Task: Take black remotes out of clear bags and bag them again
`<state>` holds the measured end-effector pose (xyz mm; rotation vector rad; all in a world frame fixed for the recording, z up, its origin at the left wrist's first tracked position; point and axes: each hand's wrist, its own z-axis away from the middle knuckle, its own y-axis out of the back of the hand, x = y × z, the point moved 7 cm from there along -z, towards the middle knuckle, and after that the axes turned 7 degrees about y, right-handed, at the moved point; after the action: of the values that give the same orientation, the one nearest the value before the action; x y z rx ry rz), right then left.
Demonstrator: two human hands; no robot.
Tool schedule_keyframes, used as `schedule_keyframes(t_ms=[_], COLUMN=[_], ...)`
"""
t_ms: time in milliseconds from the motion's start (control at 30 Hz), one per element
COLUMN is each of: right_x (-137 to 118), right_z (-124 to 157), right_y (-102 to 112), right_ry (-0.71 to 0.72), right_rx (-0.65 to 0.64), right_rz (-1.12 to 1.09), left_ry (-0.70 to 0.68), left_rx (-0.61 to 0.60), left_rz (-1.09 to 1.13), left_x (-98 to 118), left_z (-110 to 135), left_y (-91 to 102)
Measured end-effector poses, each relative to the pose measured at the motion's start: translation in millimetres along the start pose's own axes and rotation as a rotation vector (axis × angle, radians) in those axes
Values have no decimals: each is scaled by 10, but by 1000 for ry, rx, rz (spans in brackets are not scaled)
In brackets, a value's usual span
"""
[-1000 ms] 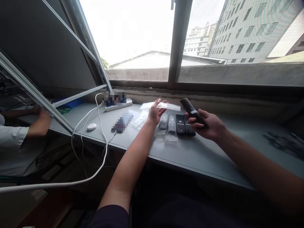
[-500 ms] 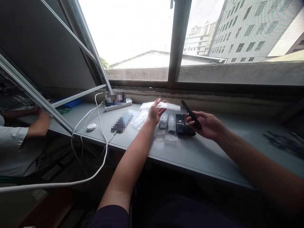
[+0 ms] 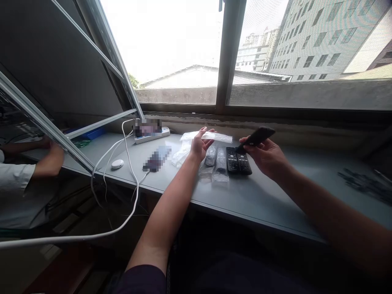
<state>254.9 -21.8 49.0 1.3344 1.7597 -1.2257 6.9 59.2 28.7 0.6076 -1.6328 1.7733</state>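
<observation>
My right hand (image 3: 268,157) is closed around a black remote control (image 3: 259,136), raised and tilted above the table, its far end pointing up to the right. Below it, two black remotes (image 3: 238,161) lie side by side, keys facing up. My left hand (image 3: 200,146) has its palm partly turned up, with a clear plastic bag (image 3: 223,137) between thumb and fingers. More clear plastic (image 3: 181,157) lies behind that wrist. Two remotes in clear bags (image 3: 221,161) rest between my hands, the left one partly covered by my forearm.
A power strip (image 3: 153,135), a blurred-out device (image 3: 157,158) on a cable and a round white object (image 3: 117,164) are on the left. White cables (image 3: 134,196) hang over the table edge. Beyond a metal frame (image 3: 45,118) a person's arm (image 3: 50,161) shows. Dark items (image 3: 367,185) lie far right.
The remote in my right hand has swung from leaning up-left to leaning up-right, uncovering the right-hand remote on the table. My left hand has stayed put.
</observation>
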Motion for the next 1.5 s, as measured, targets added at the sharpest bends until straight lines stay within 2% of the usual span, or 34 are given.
schedule_keyframes(t_ms=[133, 367, 667, 833, 1000, 1267, 1500], right_x=[-98, -140, -93, -19, 5, 86, 12], right_z=[33, 54, 49, 40, 64, 97, 63], right_y=[-24, -44, -31, -19, -37, -47, 8], right_ry=[101, 147, 84, -32, -108, -197, -154], right_rx=[-24, -66, -6, 2, -20, -6, 89], right_rz=[126, 242, 197, 85, 102, 80, 29], left_ry=[4, -12, 1, -24, -34, -166, -226], left_rx=[-3, -5, -6, -3, 22, 215, 235], left_rz=[7, -15, -31, -39, -3, 91, 111], left_x=[-11, 5, -12, -5, 31, 162, 181], left_z=[-18, 3, -8, -7, 0, -34, -48], left_y=[5, -14, -34, -34, -5, 220, 266])
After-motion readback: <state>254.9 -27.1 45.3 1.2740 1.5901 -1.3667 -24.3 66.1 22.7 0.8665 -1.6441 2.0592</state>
